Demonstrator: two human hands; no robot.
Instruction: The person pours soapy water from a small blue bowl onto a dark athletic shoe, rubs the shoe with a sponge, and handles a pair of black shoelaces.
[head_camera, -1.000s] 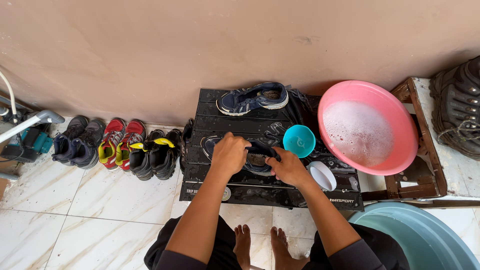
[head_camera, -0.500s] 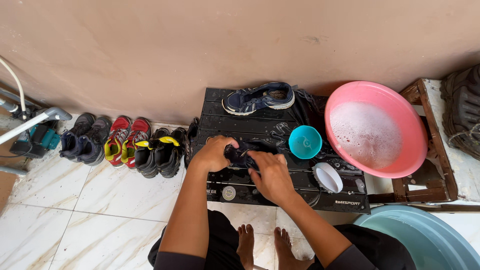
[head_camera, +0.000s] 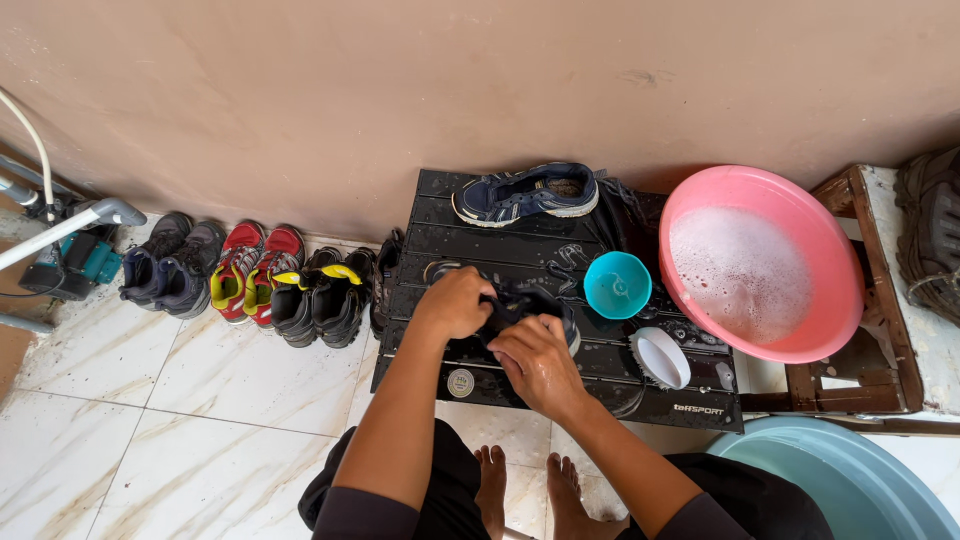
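Note:
A dark navy sneaker (head_camera: 520, 302) lies on a wet black slatted table (head_camera: 480, 230), and both my hands are on it. My left hand (head_camera: 455, 303) grips its left end. My right hand (head_camera: 535, 362) presses on the near side, fingers closed on the shoe's upper. A second navy sneaker with a white sole (head_camera: 527, 192) rests at the table's far edge. A small teal cup (head_camera: 617, 285) and a white scrub brush (head_camera: 660, 357) sit to the right of my hands.
A pink basin of soapy water (head_camera: 760, 262) stands at the right on a wooden crate (head_camera: 865, 300). A blue tub (head_camera: 850, 480) is at bottom right. Several pairs of shoes (head_camera: 255, 275) line the wall on the left. My bare feet (head_camera: 530, 490) are on white tiles.
My hands have shifted slightly on the dark sneaker, drawing it nearer to me. The view has moved a little; everything else stays put.

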